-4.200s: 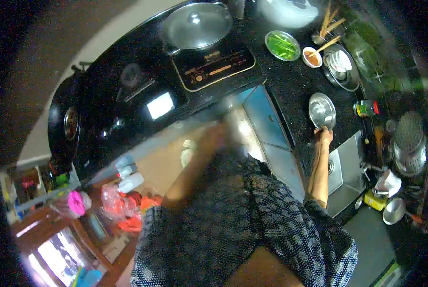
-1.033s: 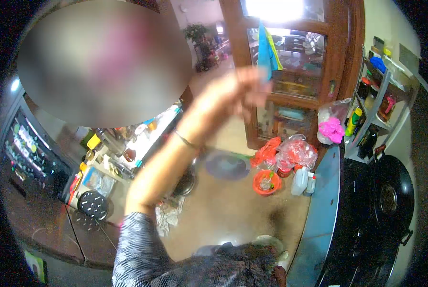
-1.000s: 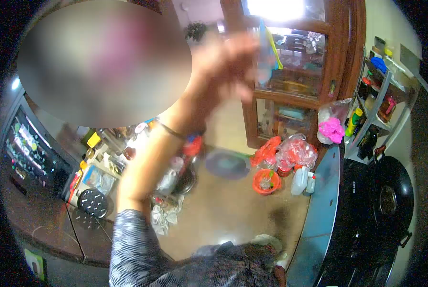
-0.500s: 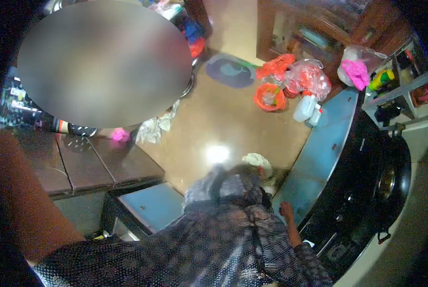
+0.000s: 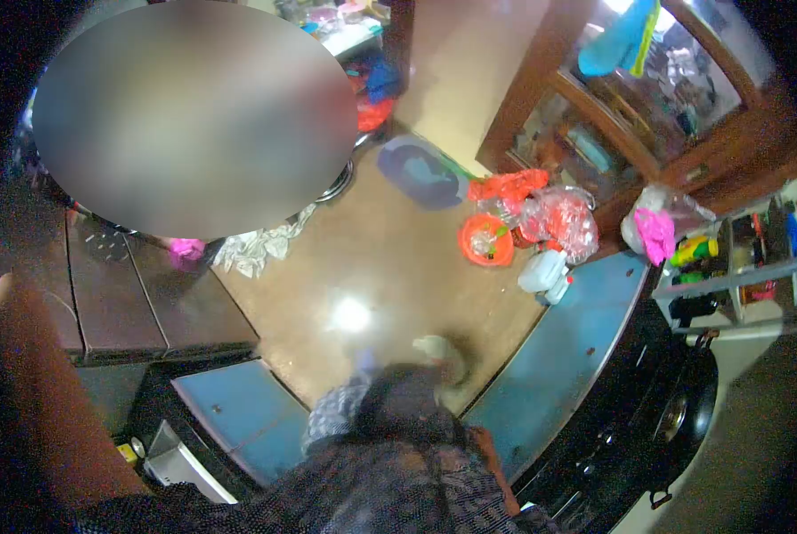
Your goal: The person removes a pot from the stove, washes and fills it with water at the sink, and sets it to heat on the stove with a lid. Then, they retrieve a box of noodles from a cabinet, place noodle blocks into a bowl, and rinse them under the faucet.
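My left arm (image 5: 47,392) is raised along the left edge, its bare forearm running up into the dark border. The left hand itself lies outside the picture. My right hand (image 5: 485,443) hangs low beside my dark patterned clothing (image 5: 389,463), near the blue cabinet doors (image 5: 541,374) under the black counter. It is smeared and partly hidden, so its fingers cannot be made out. Nothing is visibly held. A pale foot or slipper (image 5: 434,349) shows blurred on the brown floor (image 5: 327,276) below me.
Ahead on the floor are an orange-lined bin (image 5: 485,240), plastic bags (image 5: 563,222), white jugs (image 5: 543,271) and a grey-blue mat (image 5: 423,171). A crumpled cloth (image 5: 260,247) lies by the dark left cabinets (image 5: 185,303). A black pan (image 5: 687,400) sits on the right counter; glass-fronted wooden cupboards (image 5: 656,169) stand behind.
The view has shifted, bringing more of the wooden cupboard in at upper right. My right hand has come closer to my clothing. The left arm stays raised.
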Demonstrator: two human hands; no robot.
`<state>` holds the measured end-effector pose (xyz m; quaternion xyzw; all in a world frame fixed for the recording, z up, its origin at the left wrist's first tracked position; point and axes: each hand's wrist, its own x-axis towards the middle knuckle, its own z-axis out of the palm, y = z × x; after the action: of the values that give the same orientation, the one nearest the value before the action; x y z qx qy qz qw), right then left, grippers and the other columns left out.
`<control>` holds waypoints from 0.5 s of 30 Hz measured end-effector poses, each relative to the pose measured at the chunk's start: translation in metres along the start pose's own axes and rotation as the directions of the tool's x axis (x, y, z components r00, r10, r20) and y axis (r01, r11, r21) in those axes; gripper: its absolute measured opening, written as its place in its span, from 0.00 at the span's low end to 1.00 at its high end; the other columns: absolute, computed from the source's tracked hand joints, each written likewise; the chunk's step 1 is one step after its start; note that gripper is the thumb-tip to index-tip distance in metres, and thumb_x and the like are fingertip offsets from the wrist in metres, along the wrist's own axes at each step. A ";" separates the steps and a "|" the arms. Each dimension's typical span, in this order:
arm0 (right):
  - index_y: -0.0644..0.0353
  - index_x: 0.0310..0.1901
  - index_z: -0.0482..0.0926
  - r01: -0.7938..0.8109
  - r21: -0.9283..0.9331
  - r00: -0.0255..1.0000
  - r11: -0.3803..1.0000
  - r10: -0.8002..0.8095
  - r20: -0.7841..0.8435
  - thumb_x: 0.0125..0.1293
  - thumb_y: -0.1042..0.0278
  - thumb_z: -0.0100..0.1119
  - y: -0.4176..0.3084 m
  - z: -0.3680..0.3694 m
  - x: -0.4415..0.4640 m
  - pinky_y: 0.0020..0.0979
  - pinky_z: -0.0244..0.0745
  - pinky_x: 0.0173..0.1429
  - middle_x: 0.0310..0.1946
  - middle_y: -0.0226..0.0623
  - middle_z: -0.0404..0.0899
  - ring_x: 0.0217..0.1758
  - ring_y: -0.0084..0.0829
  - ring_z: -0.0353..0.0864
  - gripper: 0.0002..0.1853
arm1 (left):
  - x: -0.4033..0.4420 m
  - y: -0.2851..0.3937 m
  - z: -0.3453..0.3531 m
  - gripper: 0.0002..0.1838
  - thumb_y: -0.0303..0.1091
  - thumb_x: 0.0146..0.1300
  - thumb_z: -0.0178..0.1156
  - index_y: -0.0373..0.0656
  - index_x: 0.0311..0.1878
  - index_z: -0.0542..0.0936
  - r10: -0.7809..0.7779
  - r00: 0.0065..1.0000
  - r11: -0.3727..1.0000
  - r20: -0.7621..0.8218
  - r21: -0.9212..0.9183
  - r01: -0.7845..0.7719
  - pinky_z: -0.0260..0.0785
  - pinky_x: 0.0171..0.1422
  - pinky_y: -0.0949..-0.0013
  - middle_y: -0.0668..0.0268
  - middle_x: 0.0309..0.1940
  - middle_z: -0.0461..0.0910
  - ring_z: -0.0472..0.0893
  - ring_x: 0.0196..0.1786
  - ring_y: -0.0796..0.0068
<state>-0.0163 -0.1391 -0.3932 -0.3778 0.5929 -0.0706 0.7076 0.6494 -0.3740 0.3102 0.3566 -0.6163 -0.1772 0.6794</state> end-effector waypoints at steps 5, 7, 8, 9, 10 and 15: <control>0.59 0.49 0.79 0.341 -0.809 0.861 0.478 -0.504 0.066 0.64 0.59 0.57 -0.042 0.029 0.021 0.36 0.77 0.34 0.30 0.36 0.83 0.27 0.33 0.79 0.17 | -0.004 -0.008 -0.074 0.28 0.47 0.65 0.53 0.37 0.61 0.71 0.097 0.990 0.989 -0.098 0.120 -0.085 0.70 0.49 0.69 0.62 0.52 0.77 0.77 0.49 0.69; 0.59 0.49 0.80 0.291 -0.932 0.900 0.215 -0.393 0.190 0.62 0.55 0.58 -0.032 0.026 0.046 0.37 0.77 0.34 0.28 0.37 0.82 0.27 0.35 0.80 0.19 | -0.013 -0.017 -0.095 0.27 0.47 0.65 0.53 0.36 0.61 0.71 0.089 0.988 0.988 -0.123 0.139 -0.072 0.69 0.49 0.69 0.62 0.52 0.77 0.77 0.49 0.69; 0.58 0.50 0.80 0.014 -0.920 1.000 0.393 -0.019 0.007 0.60 0.53 0.59 -0.050 0.036 0.061 0.37 0.76 0.34 0.28 0.39 0.82 0.27 0.36 0.80 0.21 | -0.019 -0.024 -0.103 0.27 0.46 0.65 0.53 0.36 0.61 0.71 0.077 0.988 0.988 -0.135 0.143 -0.057 0.69 0.49 0.69 0.62 0.52 0.77 0.77 0.49 0.69; 0.59 0.44 0.81 -0.126 -0.265 0.975 0.956 0.070 -0.212 0.60 0.52 0.58 -0.118 0.068 0.033 0.38 0.76 0.35 0.24 0.39 0.80 0.26 0.38 0.79 0.19 | -0.025 -0.034 -0.112 0.27 0.46 0.65 0.53 0.36 0.61 0.71 0.067 0.987 0.988 -0.149 0.151 -0.044 0.69 0.49 0.69 0.61 0.51 0.77 0.77 0.49 0.69; 0.62 0.44 0.79 -0.235 -0.483 0.949 0.843 0.091 -0.303 0.62 0.53 0.57 -0.176 0.096 0.027 0.38 0.76 0.32 0.21 0.38 0.77 0.25 0.36 0.79 0.19 | -0.031 -0.040 -0.119 0.27 0.46 0.65 0.53 0.36 0.61 0.71 0.061 0.985 0.985 -0.159 0.168 -0.034 0.69 0.49 0.69 0.61 0.51 0.77 0.77 0.49 0.69; 0.60 0.50 0.77 0.077 -0.444 0.993 0.893 -0.108 -0.046 0.65 0.54 0.58 -0.201 0.116 0.105 0.29 0.76 0.29 0.30 0.38 0.79 0.26 0.28 0.79 0.19 | -0.043 -0.051 -0.159 0.26 0.44 0.65 0.54 0.35 0.60 0.72 0.021 0.986 0.948 -0.167 0.316 0.033 0.69 0.49 0.69 0.61 0.51 0.77 0.77 0.49 0.69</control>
<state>0.1870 -0.2857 -0.3498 -0.5535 0.5988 0.0188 0.5785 0.8049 -0.3372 0.2466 0.4768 -0.5760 -0.0471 0.6623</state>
